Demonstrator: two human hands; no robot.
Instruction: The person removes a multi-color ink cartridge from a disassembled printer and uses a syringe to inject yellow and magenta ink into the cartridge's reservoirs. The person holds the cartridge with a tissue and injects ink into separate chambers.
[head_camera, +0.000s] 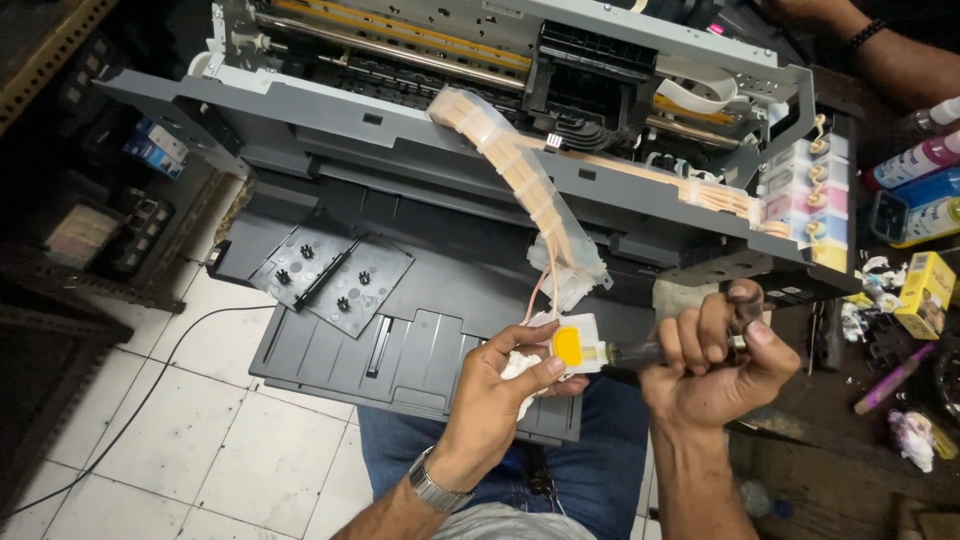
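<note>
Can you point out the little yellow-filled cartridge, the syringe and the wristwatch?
Small white cartridge with yellow ink (568, 346), head view, yellow window.
Dark syringe (630, 352), head view, barrel.
Silver metal wristwatch (436, 490), head view, band.

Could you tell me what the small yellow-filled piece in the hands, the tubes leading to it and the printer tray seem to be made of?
The piece looks like clear, glossy plastic, since yellow shows through it. The tubes seem soft translucent plastic, as they bend in a curve. The tray looks like matte grey moulded plastic with ribs.
</note>
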